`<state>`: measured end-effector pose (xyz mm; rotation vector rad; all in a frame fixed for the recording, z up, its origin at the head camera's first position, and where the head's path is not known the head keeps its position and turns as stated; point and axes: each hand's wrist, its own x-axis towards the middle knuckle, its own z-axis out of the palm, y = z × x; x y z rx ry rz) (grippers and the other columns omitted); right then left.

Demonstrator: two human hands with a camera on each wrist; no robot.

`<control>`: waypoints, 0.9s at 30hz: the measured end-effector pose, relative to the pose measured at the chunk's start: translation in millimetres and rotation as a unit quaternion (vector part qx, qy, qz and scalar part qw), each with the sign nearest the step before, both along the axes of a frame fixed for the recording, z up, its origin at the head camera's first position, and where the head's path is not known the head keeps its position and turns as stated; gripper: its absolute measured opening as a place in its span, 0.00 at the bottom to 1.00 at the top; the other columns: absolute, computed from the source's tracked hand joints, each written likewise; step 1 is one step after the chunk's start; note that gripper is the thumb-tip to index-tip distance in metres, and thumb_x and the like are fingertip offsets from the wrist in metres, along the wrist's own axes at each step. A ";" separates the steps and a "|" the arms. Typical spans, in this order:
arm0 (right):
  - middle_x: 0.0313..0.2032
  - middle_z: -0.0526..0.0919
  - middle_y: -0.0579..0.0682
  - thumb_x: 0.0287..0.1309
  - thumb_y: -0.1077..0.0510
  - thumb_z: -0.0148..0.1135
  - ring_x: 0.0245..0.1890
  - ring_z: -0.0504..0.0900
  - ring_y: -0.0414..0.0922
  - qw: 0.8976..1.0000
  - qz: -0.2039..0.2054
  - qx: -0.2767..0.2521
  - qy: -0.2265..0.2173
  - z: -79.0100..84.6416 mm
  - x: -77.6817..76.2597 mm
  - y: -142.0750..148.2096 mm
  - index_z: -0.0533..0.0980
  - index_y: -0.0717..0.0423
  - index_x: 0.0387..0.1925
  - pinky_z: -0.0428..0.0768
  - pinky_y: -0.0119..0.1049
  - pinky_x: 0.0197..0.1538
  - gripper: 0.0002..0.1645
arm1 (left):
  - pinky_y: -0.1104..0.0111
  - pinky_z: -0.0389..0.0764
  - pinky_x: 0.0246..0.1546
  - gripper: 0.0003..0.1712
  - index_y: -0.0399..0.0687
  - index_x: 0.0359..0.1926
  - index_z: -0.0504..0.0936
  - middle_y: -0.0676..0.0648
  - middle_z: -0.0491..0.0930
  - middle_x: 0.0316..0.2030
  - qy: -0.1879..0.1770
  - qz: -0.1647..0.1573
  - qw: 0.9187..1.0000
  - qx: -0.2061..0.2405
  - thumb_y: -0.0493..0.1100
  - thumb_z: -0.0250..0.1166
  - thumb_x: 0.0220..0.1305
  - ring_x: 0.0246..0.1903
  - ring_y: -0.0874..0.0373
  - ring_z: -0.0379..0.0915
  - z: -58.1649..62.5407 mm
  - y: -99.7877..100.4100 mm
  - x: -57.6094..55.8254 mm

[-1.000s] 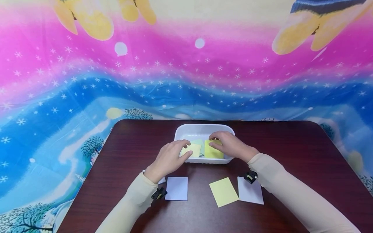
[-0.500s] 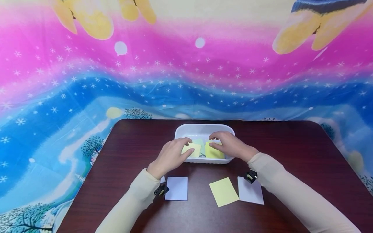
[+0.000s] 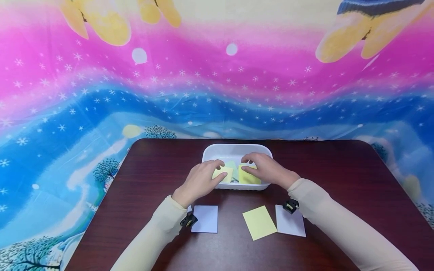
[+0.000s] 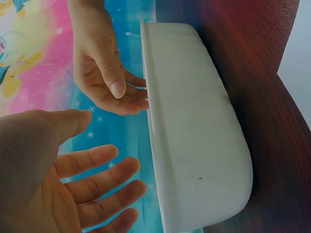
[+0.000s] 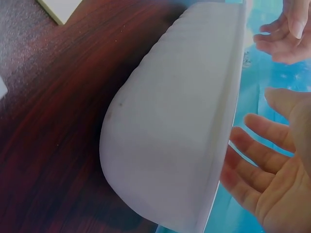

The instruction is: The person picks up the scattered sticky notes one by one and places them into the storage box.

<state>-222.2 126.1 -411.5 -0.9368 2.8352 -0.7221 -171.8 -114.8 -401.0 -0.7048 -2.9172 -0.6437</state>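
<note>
A white plastic tub [image 3: 237, 186] stands at the far middle of the table, with sticky-note pads inside. Over its left half hovers my left hand [image 3: 200, 180], nearest a pale yellow pad [image 3: 224, 176]. My right hand [image 3: 269, 170] hangs over the right half, by a bright yellow pad [image 3: 250, 177]. Between these, a pale green pad [image 3: 231, 166] shows in part. Both wrist views show loosely bent, spread fingers holding nothing, level with the rim of the tub; the left hand's fingers [image 4: 104, 187] are apart from the rim. Tub walls hide the pads there.
On the near table lie a white pad [image 3: 205, 219], a pale yellow pad [image 3: 259, 223] and another white pad [image 3: 291, 222], partly under the right wrist camera. A further white corner peeks out beside the left wrist. A printed cloth [image 3: 217, 94] hangs behind the table.
My left hand has moved slightly forward and to the right over the tub. The right hand stays almost in place, and the pads on the table have not moved.
</note>
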 end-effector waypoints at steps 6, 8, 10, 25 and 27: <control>0.42 0.83 0.47 0.59 0.49 0.60 0.43 0.78 0.42 1.000 0.001 -0.005 0.015 2.6 4.9 -1.5 0.80 0.56 0.48 0.77 0.41 0.48 0.20 | 0.62 0.76 0.39 0.23 0.49 0.53 0.78 0.49 0.82 0.44 -0.001 -0.006 1.000 0.010 0.56 0.56 0.64 0.41 0.56 0.78 0.4 0.4 0.0; 0.42 0.83 0.46 0.59 0.49 0.60 0.43 0.78 0.41 1.000 0.002 -0.008 0.020 3.8 7.1 -1.8 0.80 0.55 0.48 0.77 0.41 0.48 0.19 | 0.62 0.76 0.38 0.23 0.48 0.53 0.78 0.48 0.82 0.44 0.000 -0.008 1.000 0.012 0.56 0.56 0.64 0.40 0.56 0.78 0.5 0.5 0.2; 0.42 0.83 0.46 0.59 0.48 0.59 0.42 0.78 0.41 1.000 0.004 -0.013 0.023 5.0 9.3 -2.2 0.80 0.54 0.48 0.77 0.41 0.48 0.19 | 0.62 0.77 0.38 0.23 0.49 0.53 0.78 0.49 0.82 0.44 0.001 -0.008 1.000 0.010 0.56 0.56 0.64 0.40 0.57 0.78 1.0 0.5 0.7; 0.42 0.82 0.44 0.59 0.48 0.60 0.43 0.79 0.42 0.999 0.006 -0.023 0.037 12.5 21.8 -5.8 0.79 0.50 0.47 0.77 0.40 0.48 0.18 | 0.63 0.77 0.38 0.22 0.51 0.52 0.79 0.50 0.82 0.44 0.015 -0.002 1.000 0.003 0.57 0.57 0.63 0.39 0.58 0.77 4.6 -1.1 5.6; 0.42 0.82 0.44 0.58 0.49 0.60 0.43 0.78 0.41 0.999 0.007 -0.025 0.039 13.9 23.2 -6.0 0.79 0.50 0.47 0.77 0.40 0.48 0.17 | 0.63 0.77 0.38 0.23 0.50 0.52 0.79 0.50 0.82 0.44 0.016 -0.002 1.000 0.003 0.57 0.56 0.63 0.39 0.58 0.77 5.2 -1.5 6.2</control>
